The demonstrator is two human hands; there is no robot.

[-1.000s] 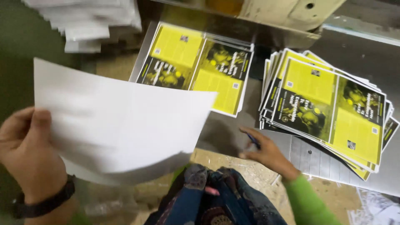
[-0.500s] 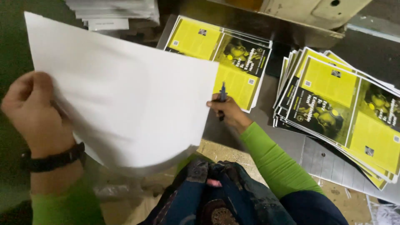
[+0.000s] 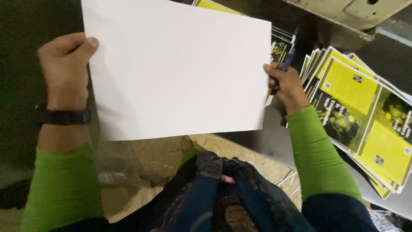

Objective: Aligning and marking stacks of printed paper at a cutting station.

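The sheet [image 3: 176,68] you hold is plain white, no print on the side facing you. Your sleeves [image 3: 319,159] are bright green, your watch [image 3: 64,117] black. The pen [image 3: 285,64] in your right hand [image 3: 287,86] is blue. The covers [image 3: 365,116] fanned at the bench's right edge are yellow and black, with small white squares. Your lap cloth [image 3: 214,197] is dark blue, patterned.

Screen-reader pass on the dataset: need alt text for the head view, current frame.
Two hands hold up a blank white sheet, the left hand at its left edge and the right hand at its right edge while also gripping a blue pen. A fanned stack of yellow-and-black printed covers lies to the right.
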